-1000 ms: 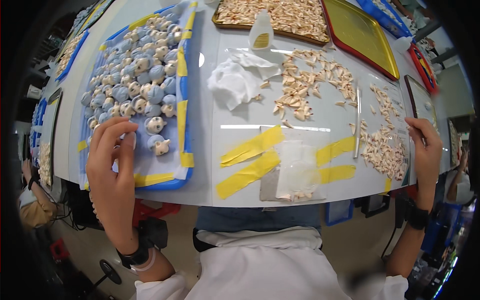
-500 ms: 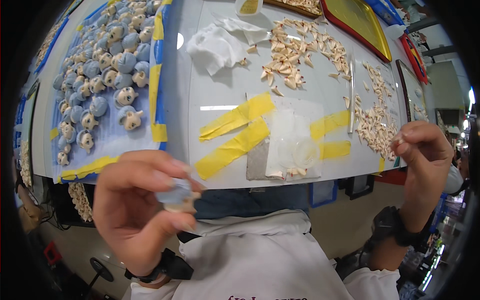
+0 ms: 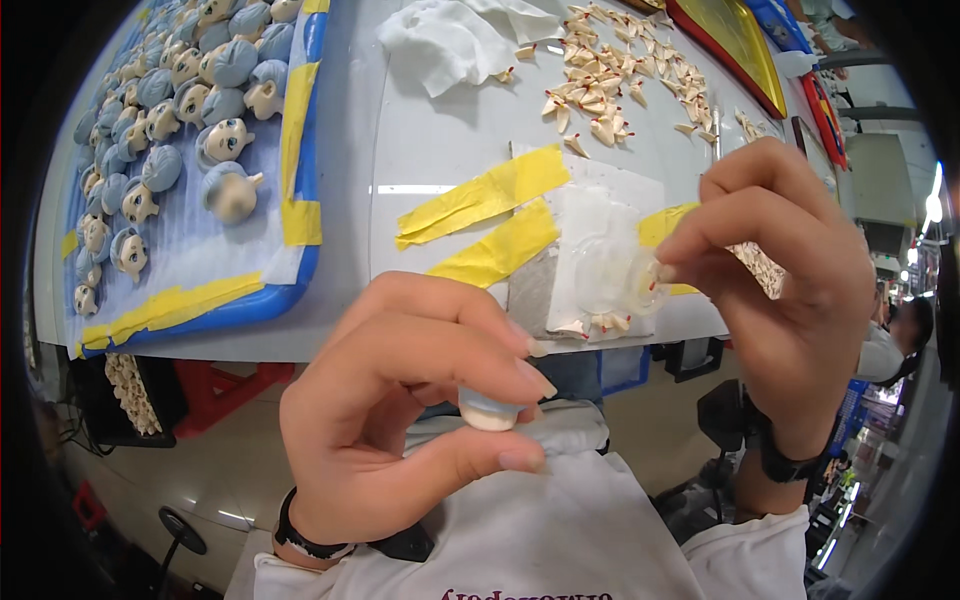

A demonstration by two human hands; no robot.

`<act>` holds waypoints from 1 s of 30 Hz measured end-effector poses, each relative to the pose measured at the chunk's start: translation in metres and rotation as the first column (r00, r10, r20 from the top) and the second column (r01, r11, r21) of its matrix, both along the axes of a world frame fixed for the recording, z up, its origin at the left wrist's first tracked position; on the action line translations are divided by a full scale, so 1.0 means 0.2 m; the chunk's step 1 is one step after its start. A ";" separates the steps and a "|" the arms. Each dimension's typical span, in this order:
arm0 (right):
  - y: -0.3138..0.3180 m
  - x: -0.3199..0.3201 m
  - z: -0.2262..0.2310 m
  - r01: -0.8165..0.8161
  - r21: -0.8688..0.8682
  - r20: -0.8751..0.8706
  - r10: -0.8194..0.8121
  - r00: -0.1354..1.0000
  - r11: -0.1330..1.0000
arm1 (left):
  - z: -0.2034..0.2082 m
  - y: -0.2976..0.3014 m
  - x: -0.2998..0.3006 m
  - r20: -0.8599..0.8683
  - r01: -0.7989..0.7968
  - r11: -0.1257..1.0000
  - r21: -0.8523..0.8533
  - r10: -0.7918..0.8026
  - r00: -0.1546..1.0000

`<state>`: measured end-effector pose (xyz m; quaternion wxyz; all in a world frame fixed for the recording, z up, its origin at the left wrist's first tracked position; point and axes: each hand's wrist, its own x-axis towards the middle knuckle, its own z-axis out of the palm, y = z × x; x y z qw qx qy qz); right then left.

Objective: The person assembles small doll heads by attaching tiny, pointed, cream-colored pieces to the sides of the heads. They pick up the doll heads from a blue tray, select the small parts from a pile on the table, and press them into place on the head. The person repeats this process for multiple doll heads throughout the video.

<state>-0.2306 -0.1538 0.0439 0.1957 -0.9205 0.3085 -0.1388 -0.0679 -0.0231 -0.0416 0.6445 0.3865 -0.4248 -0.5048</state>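
Observation:
My left hand (image 3: 390, 410) pinches a small doll head (image 3: 488, 410) with blue hair between thumb and fingers, in front of the table's near edge. The fingers partly cover the head, and its face is hidden. My right hand (image 3: 785, 270) is closed at the fingertips on a tiny pale piece with a reddish end (image 3: 654, 286). It hovers at the right side of a round clear dish (image 3: 625, 285) on a white card (image 3: 580, 235). Several small pale pointed pieces with red tips (image 3: 610, 322) lie at the card's near edge.
At left, a blue-edged tray (image 3: 312, 150) holds several blue-haired doll heads (image 3: 225, 140). Loose pale pointed pieces (image 3: 600, 95) lie on the table's far side beside a crumpled white cloth (image 3: 440, 45). Yellow tape strips (image 3: 490, 195) flank the card. A gold tray (image 3: 735, 50) stands far right.
My left hand has moved right with the doll head, turning it. My right hand has come left from the loose pieces at the right to the clear dish, still pinching its small piece.

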 end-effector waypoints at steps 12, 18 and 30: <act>0.03 0.03 0.00 0.036 -0.102 0.045 -0.032 0.999 0.994 | -0.01 -0.01 0.00 0.049 0.016 0.997 -0.077 -0.012 0.999; 0.23 -0.05 0.01 0.035 0.351 0.344 -0.164 0.925 0.936 | 0.09 0.00 -0.06 0.078 -0.041 0.999 0.028 0.038 0.996; 0.21 -0.05 -0.06 -0.231 -0.108 0.270 0.252 0.929 0.967 | 0.12 -0.01 -0.09 0.548 -0.114 0.966 -0.233 0.227 0.805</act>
